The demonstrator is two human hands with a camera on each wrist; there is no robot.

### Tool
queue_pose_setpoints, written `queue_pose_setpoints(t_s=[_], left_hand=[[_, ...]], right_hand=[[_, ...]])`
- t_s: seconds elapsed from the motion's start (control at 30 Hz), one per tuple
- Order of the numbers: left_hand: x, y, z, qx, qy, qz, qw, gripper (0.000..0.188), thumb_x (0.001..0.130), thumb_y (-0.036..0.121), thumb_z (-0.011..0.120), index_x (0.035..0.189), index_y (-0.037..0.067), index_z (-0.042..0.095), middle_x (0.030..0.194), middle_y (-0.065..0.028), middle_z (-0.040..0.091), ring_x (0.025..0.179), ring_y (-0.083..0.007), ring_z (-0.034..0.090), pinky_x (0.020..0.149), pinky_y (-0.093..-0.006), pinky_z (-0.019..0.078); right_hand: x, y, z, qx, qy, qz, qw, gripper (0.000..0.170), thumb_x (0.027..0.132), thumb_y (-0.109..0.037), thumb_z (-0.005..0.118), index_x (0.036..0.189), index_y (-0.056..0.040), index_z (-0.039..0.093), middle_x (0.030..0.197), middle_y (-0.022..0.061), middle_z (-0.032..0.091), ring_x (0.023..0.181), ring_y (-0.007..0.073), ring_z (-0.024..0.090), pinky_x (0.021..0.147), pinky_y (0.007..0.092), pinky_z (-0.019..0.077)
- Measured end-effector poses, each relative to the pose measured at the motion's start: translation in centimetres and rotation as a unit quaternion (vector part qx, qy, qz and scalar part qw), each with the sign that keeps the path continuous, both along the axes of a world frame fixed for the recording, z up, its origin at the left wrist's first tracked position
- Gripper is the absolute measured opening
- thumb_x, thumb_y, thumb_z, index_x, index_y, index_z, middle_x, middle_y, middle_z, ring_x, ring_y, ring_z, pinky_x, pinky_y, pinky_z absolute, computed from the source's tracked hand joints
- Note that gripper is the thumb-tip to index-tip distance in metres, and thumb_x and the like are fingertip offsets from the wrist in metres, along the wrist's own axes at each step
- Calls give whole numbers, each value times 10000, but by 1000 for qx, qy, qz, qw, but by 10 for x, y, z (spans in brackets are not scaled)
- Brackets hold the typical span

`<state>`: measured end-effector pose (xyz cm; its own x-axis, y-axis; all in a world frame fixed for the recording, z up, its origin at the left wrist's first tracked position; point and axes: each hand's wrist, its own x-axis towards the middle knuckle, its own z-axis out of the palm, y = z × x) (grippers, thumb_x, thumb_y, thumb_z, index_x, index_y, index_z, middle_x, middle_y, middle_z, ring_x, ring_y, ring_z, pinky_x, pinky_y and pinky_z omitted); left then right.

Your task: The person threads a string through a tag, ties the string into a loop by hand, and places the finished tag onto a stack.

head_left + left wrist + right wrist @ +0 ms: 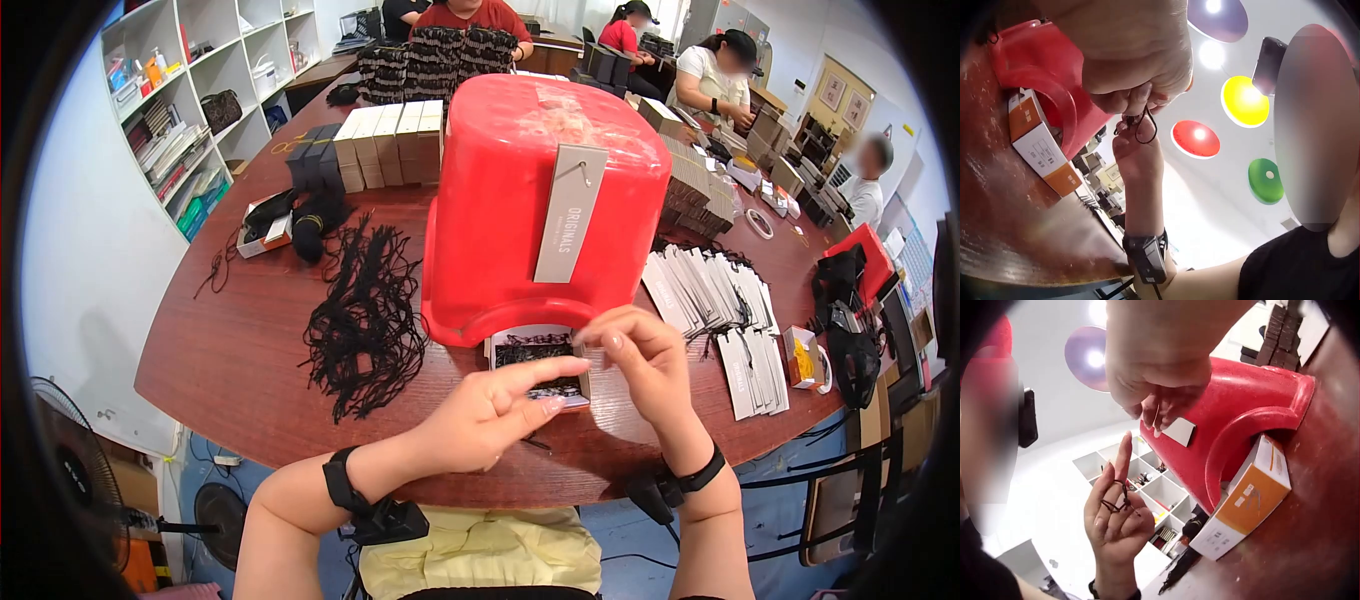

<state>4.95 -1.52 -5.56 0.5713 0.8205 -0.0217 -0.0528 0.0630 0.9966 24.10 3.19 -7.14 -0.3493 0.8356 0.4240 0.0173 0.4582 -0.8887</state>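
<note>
Both hands are raised in front of an upturned red bin (500,210). The left hand (475,420) has its index finger stretched toward the right hand; in the right wrist view its other fingers curl around a thin black cord (1124,503) with small loops. The right hand (645,375) is close by, its fingers loosely bent, with nothing visible in them in the right wrist view. In the left wrist view a loop of the cord (1155,132) hangs where the hands overlap. Below them, partly under the bin's edge, a small box (572,402) holds black cords.
Black cords (365,320) lie in a heap at left. Grey printed cards (755,375) are spread at right, beside a small box with yellow contents (803,358). A card (570,215) hangs on the bin. Stacked cards (390,145) stand behind, and several people are farther back.
</note>
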Motion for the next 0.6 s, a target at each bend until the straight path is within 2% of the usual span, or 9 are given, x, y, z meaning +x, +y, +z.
queue_pose_setpoints(t_s=[0.03, 0.07, 0.13, 0.17, 0.23, 0.27, 0.37, 0.43, 0.6], left_hand=[[0, 1, 1, -58, -60, 0, 997, 382, 849, 128, 436, 1220, 55, 377, 557, 55, 455, 420, 23, 330, 403, -138, 250], [0, 3, -2, -58, -60, 0, 997, 382, 849, 128, 436, 1220, 55, 377, 557, 55, 455, 420, 23, 330, 403, -138, 250], [2, 7, -11, -102, -161, 10, 982, 405, 848, 170, 456, 1215, 31, 357, 603, 40, 484, 387, 8, 327, 376, -143, 245], [1, 8, -11, -105, -181, -1, 978, 432, 852, 193, 459, 1225, 19, 328, 628, 37, 475, 376, 1, 303, 367, -138, 231], [-1, 10, -14, -116, -184, -9, 976, 429, 857, 191, 451, 1230, 25, 320, 610, 41, 461, 380, 7, 306, 368, -133, 232], [-1, 10, -15, -128, -187, -18, 974, 427, 862, 189, 443, 1235, 30, 311, 592, 46, 448, 383, 12, 309, 368, -127, 232], [1, 10, -15, -136, -188, 3, 973, 390, 872, 184, 427, 1227, 53, 328, 527, 57, 390, 359, 4, 306, 344, -145, 227], [2, 10, -12, -135, -184, 13, 974, 389, 872, 183, 427, 1225, 53, 328, 528, 57, 391, 362, 5, 304, 342, -145, 226], [-1, 12, -14, -144, -185, 15, 972, 409, 866, 149, 430, 1239, 38, 305, 528, 69, 401, 355, 17, 278, 344, -126, 222]], right_hand=[[-6, -6, 3, -102, 52, 76, 991, 176, 832, -102, 478, 945, 20, 536, 943, 80, 554, 885, 135, 513, 744, 256, 416], [-9, -6, 1, -106, 45, 146, 983, 235, 848, -123, 445, 1029, 19, 492, 1011, 81, 527, 952, 159, 485, 804, 289, 395], [-5, -8, -7, -112, -62, 204, 971, 246, 854, -145, 427, 1033, 14, 484, 1008, 103, 523, 969, 192, 478, 835, 316, 369], [-7, -9, -6, -112, -62, 204, 971, 246, 854, -145, 427, 1033, 14, 484, 1008, 103, 523, 969, 192, 478, 835, 316, 369], [-15, -9, -5, 6, -129, 216, 968, 226, 840, -135, 441, 1008, 8, 488, 957, 125, 526, 927, 229, 498, 809, 318, 377], [-16, -10, -5, 7, -129, 215, 968, 226, 840, -135, 441, 1008, 8, 488, 957, 125, 526, 927, 229, 498, 809, 318, 377], [-21, -14, -6, 56, -148, 170, 973, 186, 813, -120, 470, 952, 0, 499, 878, 140, 523, 844, 279, 508, 763, 335, 392], [-24, -17, -5, 137, -217, 101, 961, 136, 786, -110, 502, 869, -2, 498, 830, 142, 517, 789, 304, 500, 708, 351, 404], [-22, -14, -9, 151, -224, 115, 956, 105, 740, -78, 550, 774, -12, 475, 759, 128, 501, 725, 296, 492, 630, 347, 404]])
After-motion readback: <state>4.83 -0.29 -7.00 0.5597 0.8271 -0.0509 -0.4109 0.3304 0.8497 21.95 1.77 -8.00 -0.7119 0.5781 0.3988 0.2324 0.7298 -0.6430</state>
